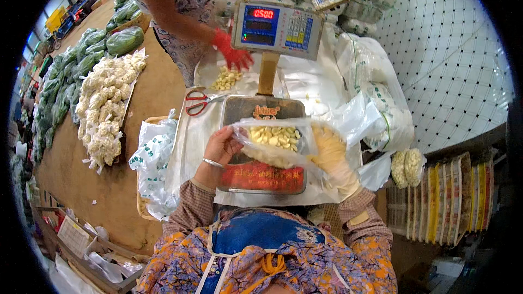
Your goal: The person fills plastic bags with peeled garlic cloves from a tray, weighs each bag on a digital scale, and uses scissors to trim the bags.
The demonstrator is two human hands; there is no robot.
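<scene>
A clear plastic bag [268,157] with pale peeled garlic cloves [277,136] inside is stretched between my two hands, over the platform of a weighing scale [239,110]. My left hand [220,146], bare and with a bracelet at the wrist, pinches the bag's left end. At its right end, my right hand [333,155] in a pale yellow glove is closed on the plastic. Behind the platform, the scale's display head [278,28] stands on a post, its red digits lit. Whether the bag's underside rests on the platform I cannot tell.
Across the table, a person in red gloves [231,51] reaches beside loose garlic cloves [226,78]. Red-handled scissors [197,102] lie left of the scale. Crumpled plastic bags [155,158] fill a basket at the left. Large filled bags [381,106] line the right side; stacked crates [441,201] stand lower right.
</scene>
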